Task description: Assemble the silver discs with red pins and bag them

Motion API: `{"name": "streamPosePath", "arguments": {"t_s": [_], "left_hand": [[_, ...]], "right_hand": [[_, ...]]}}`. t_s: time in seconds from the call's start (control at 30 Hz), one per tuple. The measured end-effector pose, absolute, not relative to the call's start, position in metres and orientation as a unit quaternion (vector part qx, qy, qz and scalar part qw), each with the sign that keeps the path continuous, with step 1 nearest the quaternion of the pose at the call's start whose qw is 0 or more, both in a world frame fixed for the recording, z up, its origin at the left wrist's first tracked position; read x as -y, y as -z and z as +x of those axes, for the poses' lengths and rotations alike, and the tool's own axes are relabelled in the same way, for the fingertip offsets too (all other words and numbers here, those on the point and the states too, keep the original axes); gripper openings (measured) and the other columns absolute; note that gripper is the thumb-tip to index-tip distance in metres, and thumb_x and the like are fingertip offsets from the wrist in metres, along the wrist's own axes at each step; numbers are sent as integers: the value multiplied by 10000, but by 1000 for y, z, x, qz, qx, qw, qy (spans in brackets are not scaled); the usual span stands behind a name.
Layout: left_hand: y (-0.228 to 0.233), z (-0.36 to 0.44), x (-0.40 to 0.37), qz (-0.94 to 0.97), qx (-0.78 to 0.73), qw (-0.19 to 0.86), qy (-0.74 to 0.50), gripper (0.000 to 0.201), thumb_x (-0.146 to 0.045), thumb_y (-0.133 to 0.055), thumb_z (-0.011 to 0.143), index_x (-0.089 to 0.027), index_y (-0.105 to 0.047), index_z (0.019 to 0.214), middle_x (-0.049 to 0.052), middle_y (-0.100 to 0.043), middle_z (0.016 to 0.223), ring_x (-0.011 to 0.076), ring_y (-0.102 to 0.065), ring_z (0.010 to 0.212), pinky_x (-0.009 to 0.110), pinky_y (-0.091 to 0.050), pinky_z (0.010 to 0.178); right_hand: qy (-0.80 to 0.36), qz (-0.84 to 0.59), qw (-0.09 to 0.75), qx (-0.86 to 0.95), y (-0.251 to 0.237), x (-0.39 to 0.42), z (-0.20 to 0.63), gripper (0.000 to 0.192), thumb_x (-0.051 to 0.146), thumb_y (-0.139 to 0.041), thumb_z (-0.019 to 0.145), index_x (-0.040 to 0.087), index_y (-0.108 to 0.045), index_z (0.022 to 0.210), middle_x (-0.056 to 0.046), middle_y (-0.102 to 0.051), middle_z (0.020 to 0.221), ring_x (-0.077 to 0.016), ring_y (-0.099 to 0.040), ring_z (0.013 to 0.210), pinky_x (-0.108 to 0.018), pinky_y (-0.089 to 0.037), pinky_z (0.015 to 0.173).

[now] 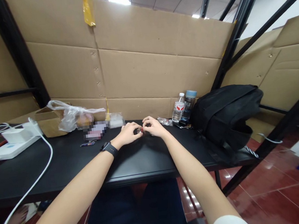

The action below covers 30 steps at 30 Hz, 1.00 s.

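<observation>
Over the middle of the black tabletop, my left hand and my right hand almost meet. Between their fingertips is a small red and clear piece, too small for me to tell its kind. Thumb and fingers of both hands are pinched around it. A dark watch is on my left wrist. Behind my left hand lies a clear plastic packet with whitish contents. Another clear packet with small red bits lies just beyond my right hand.
On the left stand a white power strip with a cable, a cardboard box and a plastic bag. At right are a water bottle, a blue-lidded bottle and a black backpack. Cardboard walls the back.
</observation>
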<state>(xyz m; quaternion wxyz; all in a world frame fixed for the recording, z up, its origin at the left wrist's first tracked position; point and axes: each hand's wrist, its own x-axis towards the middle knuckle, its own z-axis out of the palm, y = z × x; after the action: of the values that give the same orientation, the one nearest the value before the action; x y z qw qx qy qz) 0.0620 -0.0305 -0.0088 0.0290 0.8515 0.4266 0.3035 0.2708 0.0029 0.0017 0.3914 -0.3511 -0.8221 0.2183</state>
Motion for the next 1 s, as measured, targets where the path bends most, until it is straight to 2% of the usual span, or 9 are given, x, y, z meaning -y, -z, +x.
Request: {"name": "streamPosePath", "arguments": {"t_s": [0.13,0.23,0.3,0.4,0.47,0.53,0.7,0.83,1.0], "left_hand": [[13,59,25,859,-427,30,-281,298,-460,-615,890,-309,-714,1128,50,-680,1201,278,-596,1135,428,-442,972],[12,45,14,847,-442,19,-296,321,-367,-514,944,-287,-684,1205,62,-684,1236,254,-604,1157,407,-450,998],[11,32,6,832,-469,-4,-297,337,-246,-453,937,-267,-707,1159,69,-703,1198,246,-623,1136,398,-458,996],[11,10,-3,812,-512,-46,-279,299,-192,-533,844,-263,-752,1036,81,-728,1150,285,-648,1092,418,-475,963],[12,-1,-7,803,-531,-43,-269,252,-202,-597,789,-266,-766,965,74,-749,1104,287,-670,1041,399,-494,935],[13,-7,-10,800,-541,-25,-260,218,-224,-641,754,-270,-770,924,62,-766,1060,275,-687,1002,371,-508,915],[16,-9,-11,804,-545,16,-238,169,-272,-674,755,-262,-769,895,60,-783,951,276,-714,911,376,-516,877],[15,-6,-9,806,-543,18,-234,169,-303,-635,797,-255,-764,893,48,-783,891,250,-719,845,340,-513,802],[14,-3,-8,821,-517,24,-242,197,-397,-653,794,-261,-772,873,37,-776,838,226,-713,800,308,-510,758]], "right_hand": [[-205,-361,371,830,-1,-4,274,61,157,-708,741,197,-713,695,-39,-603,1087,-185,-626,995,-319,-498,879],[-185,-354,341,851,0,-5,277,64,146,-715,740,196,-727,701,-39,-622,1056,-174,-636,966,-322,-477,924],[-176,-354,311,864,1,-5,279,70,131,-707,738,187,-734,703,-38,-645,1008,-158,-641,896,-303,-477,892],[-168,-371,272,872,0,-7,285,89,120,-676,749,179,-734,714,-25,-675,866,-147,-630,780,-272,-479,778],[-155,-395,262,867,0,-10,291,84,123,-678,747,181,-736,734,-20,-684,813,-152,-624,751,-265,-472,738],[-135,-424,255,858,0,-14,298,110,130,-717,717,188,-751,804,-32,-706,855,-167,-631,776,-268,-475,734],[-128,-480,213,841,4,-24,317,381,176,-810,646,181,-753,1022,-88,-727,1015,-200,-663,847,-294,-502,785],[-170,-474,202,840,9,-30,324,443,196,-850,608,190,-749,1040,-57,-735,977,-173,-671,796,-267,-509,743],[-187,-461,198,844,12,-33,326,432,128,-854,561,195,-758,977,-27,-749,922,-153,-665,751,-251,-506,714]]}}
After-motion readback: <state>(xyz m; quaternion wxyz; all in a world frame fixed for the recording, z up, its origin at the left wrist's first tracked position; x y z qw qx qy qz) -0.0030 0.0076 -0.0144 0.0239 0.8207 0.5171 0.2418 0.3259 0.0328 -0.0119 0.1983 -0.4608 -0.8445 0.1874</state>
